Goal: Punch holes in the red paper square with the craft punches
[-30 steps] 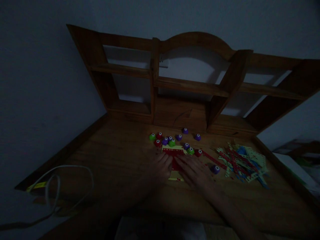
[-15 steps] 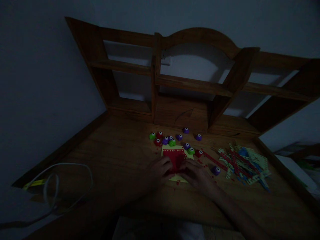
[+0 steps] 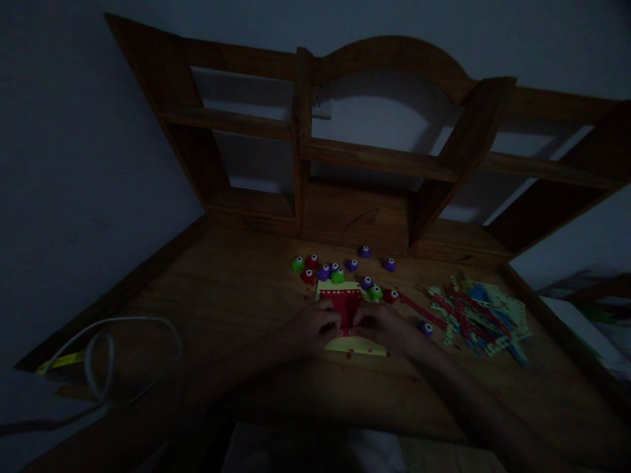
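"Where's the red sheet with the row of small pale marks along its far edge (image 3: pixel 344 303)?"

"Between the hands, on top of a larger yellow sheet (image 3: pixel 362 343). The hands cover its sides, and the yellow shows at both the far and near ends."

"And the hands?"

"The left hand (image 3: pixel 318 323) is half closed, fingers curled and tips at the near edge of the red sheet. The right hand (image 3: pixel 382 323) mirrors it. It's too dim to tell whether either has pinched hold."

"What crowds the work?"

"A bright green dome-shaped piece with a white eye-like disc (image 3: pixel 337 278) sits at the yellow sheet's far edge, beside a similar purple piece (image 3: pixel 323 273). Another green piece (image 3: pixel 375 293) is at the far right corner, near a red one (image 3: pixel 391 297). More are scattered behind, and small red scraps (image 3: pixel 349 355) lie around."

"Farther right?"

"A long, narrow red strip (image 3: pixel 421 311), then a tangled heap of cut red, pale yellow and blue strips (image 3: pixel 497 318)."

"Beyond that?"

"The brown wooden desktop (image 3: pixel 231 289), a wooden shelf unit (image 3: pixel 374 154) at the back, and a looped white cable (image 3: pixel 133 319) far left."
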Available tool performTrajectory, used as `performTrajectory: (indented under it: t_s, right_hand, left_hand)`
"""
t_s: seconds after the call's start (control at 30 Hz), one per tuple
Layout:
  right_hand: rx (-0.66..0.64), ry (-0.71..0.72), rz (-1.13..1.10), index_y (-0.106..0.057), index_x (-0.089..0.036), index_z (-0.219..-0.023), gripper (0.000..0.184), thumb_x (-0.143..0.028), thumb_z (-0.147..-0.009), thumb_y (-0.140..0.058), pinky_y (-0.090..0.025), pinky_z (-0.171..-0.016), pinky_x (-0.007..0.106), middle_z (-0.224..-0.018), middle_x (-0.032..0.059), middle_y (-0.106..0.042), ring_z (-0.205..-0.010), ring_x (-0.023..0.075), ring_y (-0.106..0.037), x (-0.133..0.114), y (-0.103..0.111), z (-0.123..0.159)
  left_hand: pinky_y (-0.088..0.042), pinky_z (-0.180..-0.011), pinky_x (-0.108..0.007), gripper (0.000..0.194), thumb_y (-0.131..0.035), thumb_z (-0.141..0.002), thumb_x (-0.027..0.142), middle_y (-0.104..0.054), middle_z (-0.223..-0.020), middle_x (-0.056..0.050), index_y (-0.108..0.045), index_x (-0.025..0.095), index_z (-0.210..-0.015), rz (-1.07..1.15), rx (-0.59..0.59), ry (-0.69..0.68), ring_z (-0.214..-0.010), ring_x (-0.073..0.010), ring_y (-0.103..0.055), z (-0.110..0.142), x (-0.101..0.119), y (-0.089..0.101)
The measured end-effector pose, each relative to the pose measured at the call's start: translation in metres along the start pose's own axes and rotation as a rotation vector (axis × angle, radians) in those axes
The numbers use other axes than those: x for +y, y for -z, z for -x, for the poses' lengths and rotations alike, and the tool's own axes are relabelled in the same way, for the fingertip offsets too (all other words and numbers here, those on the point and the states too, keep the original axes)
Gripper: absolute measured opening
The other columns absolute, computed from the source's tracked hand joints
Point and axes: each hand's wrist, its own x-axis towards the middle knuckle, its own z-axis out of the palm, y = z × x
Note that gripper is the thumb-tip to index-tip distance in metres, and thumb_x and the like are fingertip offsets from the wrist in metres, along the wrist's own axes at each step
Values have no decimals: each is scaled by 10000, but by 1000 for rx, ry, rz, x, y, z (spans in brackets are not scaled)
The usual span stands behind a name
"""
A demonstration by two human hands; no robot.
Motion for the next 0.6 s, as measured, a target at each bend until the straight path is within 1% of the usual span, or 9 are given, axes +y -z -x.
performTrajectory:
  t_s: [0.1,0.23,0.37,0.47,0.57,0.6]
  right_hand:
    - [-36,13,31,-670,-198,-837,81,-271,-810,-648,-446,-703,258,-815,9,-666,-747,151,-602,1,4,-4]
    - [-98,32,35,-677,-198,-842,93,-280,-810,-648,-439,-679,251,-829,17,-668,-747,151,-596,-4,10,-7]
    - [-107,29,15,-675,-205,-850,73,-241,-788,-664,-434,-681,244,-853,11,-660,-769,149,-587,-4,12,-9]
    - [-115,31,16,-660,-195,-837,79,-248,-779,-672,-424,-652,231,-834,6,-639,-747,139,-567,0,11,-12]
    - [-110,42,12,-623,-181,-812,142,-290,-760,-698,-404,-597,217,-791,-5,-602,-693,125,-529,6,10,-15]
    - [-113,41,1,-610,-179,-810,164,-301,-754,-704,-398,-583,214,-783,-9,-593,-681,121,-520,7,10,-17]
  left_hand:
    - [-393,-704,-241,173,-480,-884,221,-513,-898,-28,-571,155,-752,-19,-2,13,-796,-122,-501,-1,-1,-2]
    - [-391,-717,-248,174,-483,-872,218,-511,-896,-31,-561,156,-729,-36,-32,20,-809,-129,-502,-3,3,-1]
    - [-386,-704,-239,167,-489,-854,203,-523,-878,-27,-549,157,-706,-56,-92,4,-805,-130,-502,-6,5,5]
    - [-370,-679,-244,167,-512,-835,217,-537,-814,-10,-552,159,-684,-98,-137,15,-769,-133,-499,-13,4,12]
    - [-344,-603,-238,176,-622,-764,317,-542,-747,12,-570,164,-695,-99,-228,92,-708,-135,-501,-25,1,19]
    - [-331,-563,-234,227,-671,-717,371,-545,-720,16,-577,166,-690,-87,-309,121,-670,-135,-500,-30,0,21]
